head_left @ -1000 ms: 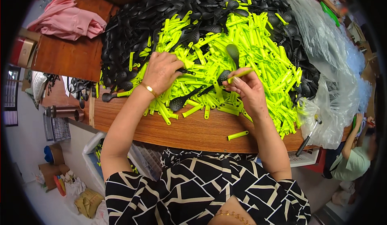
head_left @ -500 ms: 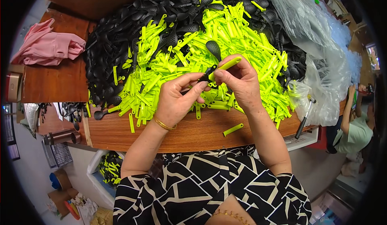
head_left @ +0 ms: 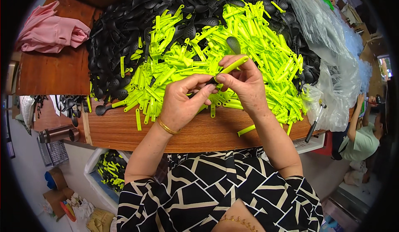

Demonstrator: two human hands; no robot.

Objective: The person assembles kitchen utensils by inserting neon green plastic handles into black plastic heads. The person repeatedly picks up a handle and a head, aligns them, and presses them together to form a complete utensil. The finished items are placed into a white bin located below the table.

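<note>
My left hand [head_left: 181, 101] pinches the dark stem of a black kitchen utensil [head_left: 211, 81] between thumb and fingers; its other end is hidden in the palm. My right hand [head_left: 248, 88] grips a lime-green handle [head_left: 235, 64], tilted up to the right. The handle's lower end meets the black stem; how far one sits inside the other I cannot tell. Beyond both hands lies a heap of loose lime-green handles [head_left: 266, 57]. A black spoon [head_left: 233, 45] rests on that heap just past my right fingers.
Black slotted spoons [head_left: 112, 41] are piled around the green heap on the wooden table [head_left: 120, 128]. Clear plastic sheeting [head_left: 332, 74] and a hammer-like tool [head_left: 314, 124] lie at right. Pink cloth [head_left: 54, 32] sits at left, above a steel flask [head_left: 58, 135]. A white bin [head_left: 93, 161] holds green-and-black utensils.
The green handle has come down against the black stem, where a gap and the stem's tip showed before. The view has shifted slightly, and both hands stay close together.
</note>
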